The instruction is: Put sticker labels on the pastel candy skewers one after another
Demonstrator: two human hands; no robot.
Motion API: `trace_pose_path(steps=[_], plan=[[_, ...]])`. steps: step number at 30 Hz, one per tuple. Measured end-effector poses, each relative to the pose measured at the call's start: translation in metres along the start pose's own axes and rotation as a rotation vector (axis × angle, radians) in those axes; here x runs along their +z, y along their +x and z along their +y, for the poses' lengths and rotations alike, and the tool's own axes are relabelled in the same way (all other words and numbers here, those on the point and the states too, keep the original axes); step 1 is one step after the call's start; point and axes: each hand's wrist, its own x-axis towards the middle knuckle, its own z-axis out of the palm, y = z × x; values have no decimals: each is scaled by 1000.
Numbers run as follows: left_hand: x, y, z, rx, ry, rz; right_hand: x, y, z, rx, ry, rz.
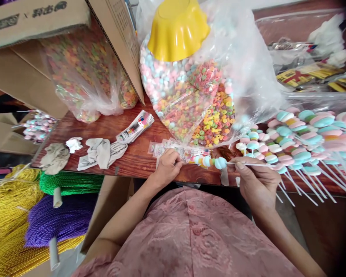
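A candy skewer [207,162] lies level in front of me, with small coloured rings toward its left end and pale blue pieces at the right. My right hand [258,181] pinches its white stick [245,164] between thumb and fingers. At the skewer's left tip, my left hand [168,167] is closed with its fingers curled in a pinch; what sits between them is hidden. Just behind the skewer, clear printed wrappers [175,149] lie on the table. Many finished-looking candy skewers [300,142] are piled beside my right hand, their sticks jutting over the edge.
A clear bag of candy rings [216,119] stands behind, a yellow bowl [177,29] on top. At left are a cardboard box [123,42], printed packets [135,126] and light gloves [102,154]. Coloured cord bundles [60,219] sit lower left. A clear tray [305,92] is back right.
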Motion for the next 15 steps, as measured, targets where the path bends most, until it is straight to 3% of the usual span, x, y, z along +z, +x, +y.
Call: trace_pose_path(steps=[8, 12, 15], plan=[[-1, -4, 1, 103, 12, 22, 2, 4, -2, 1, -51, -63], [1, -4, 1, 163, 68, 2, 5, 9, -4, 116, 153, -28], [2, -4, 1, 151, 68, 2, 5, 10, -5, 64, 146, 37]])
